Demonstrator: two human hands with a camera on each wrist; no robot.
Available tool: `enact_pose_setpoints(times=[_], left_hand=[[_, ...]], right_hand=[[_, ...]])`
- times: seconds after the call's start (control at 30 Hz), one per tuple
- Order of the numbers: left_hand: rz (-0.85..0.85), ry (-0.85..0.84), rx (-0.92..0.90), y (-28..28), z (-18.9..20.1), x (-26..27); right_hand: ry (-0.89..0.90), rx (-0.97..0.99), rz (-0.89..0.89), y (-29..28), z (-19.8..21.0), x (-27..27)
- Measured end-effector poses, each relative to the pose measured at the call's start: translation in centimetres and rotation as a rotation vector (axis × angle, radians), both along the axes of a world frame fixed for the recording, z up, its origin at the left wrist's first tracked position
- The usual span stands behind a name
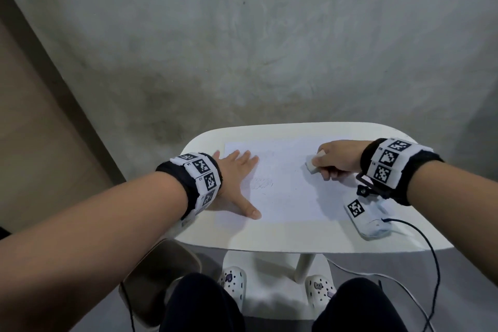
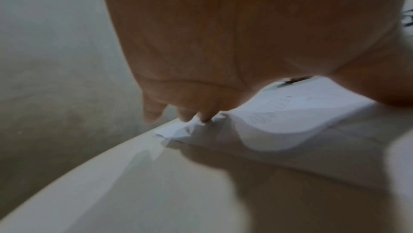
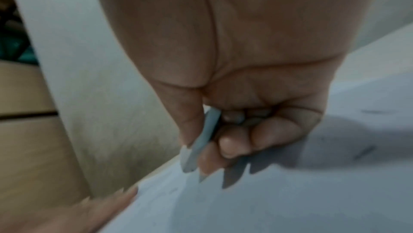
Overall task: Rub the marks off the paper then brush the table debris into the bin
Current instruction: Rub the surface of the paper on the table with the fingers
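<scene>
A white sheet of paper (image 1: 285,191) lies on the small white table (image 1: 269,237), with faint pencil scribbles (image 1: 262,183) near its middle. My left hand (image 1: 237,183) lies flat with spread fingers on the sheet's left part, pressing it down; in the left wrist view its fingertips (image 2: 190,116) sit at the paper (image 2: 279,125) corner, which is crumpled. My right hand (image 1: 336,160) pinches a white eraser (image 1: 314,163) between thumb and curled fingers, its lower end on the paper's right part. In the right wrist view the eraser (image 3: 198,143) points down at the sheet (image 3: 268,201).
A white device with a black-and-white tag (image 1: 369,218) and a dark cable (image 1: 428,245) lies on the table's right front. A beige bin (image 1: 159,277) stands on the floor under the table's left front corner. My knees and white shoes (image 1: 234,283) are below.
</scene>
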State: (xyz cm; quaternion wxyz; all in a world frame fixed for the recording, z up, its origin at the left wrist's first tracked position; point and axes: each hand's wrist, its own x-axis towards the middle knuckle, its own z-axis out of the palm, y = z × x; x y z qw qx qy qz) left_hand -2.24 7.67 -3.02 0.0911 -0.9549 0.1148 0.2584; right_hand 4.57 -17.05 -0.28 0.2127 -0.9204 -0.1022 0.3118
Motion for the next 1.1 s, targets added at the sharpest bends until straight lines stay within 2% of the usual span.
enact_pose_setpoints(times=[0.1, 0.17, 0.3, 0.37, 0.43, 0.53, 0.63, 0.73, 0.87, 0.93, 1.0, 1.1], left_hand=[[0.096, -0.074, 0.028, -1.5, -0.3, -1.6], [0.075, -0.055, -0.029, -4.0, -0.4, -2.5], [-0.217, 0.020, -0.163, -10.3, 0.4, -4.1], [-0.300, 0.044, -0.207, -11.2, 1.1, -4.3], [-0.217, 0.020, -0.193, -9.5, 1.7, -4.0], [0.026, -0.070, -0.092, -4.6, 1.9, -3.7], [0.138, -0.010, -0.002, -1.6, 1.6, -5.0], [0.019, 0.049, -0.026, -3.6, 0.8, -6.9], [-0.249, 0.090, -0.178, -8.8, 1.1, -7.5], [-0.291, 0.074, -0.250, -9.4, 1.5, -7.0], [-0.199, 0.028, -0.234, -8.1, 1.5, -6.4], [0.025, 0.003, -0.085, -5.1, 1.0, -5.7]], right_hand=[[-0.013, 0.055, -0.025, 0.0, 0.0, -0.2], [-0.024, 0.064, -0.041, 0.2, -0.1, -0.4], [-0.024, 0.071, -0.049, 0.2, -0.4, -0.2], [0.001, 0.110, -0.070, 0.0, -0.4, -0.1], [0.026, 0.157, -0.099, -0.1, -0.5, 0.0], [0.045, 0.163, -0.108, -0.2, -0.4, 0.1], [0.036, 0.155, -0.106, -0.1, -0.3, 0.1], [0.025, 0.127, -0.097, 0.0, -0.4, 0.1], [0.005, 0.118, -0.105, 0.2, -0.6, 0.1], [0.001, 0.124, -0.103, 0.2, -0.6, 0.0], [-0.002, 0.130, -0.098, 0.1, -0.5, 0.0], [-0.013, 0.119, -0.090, 0.0, -0.5, -0.1]])
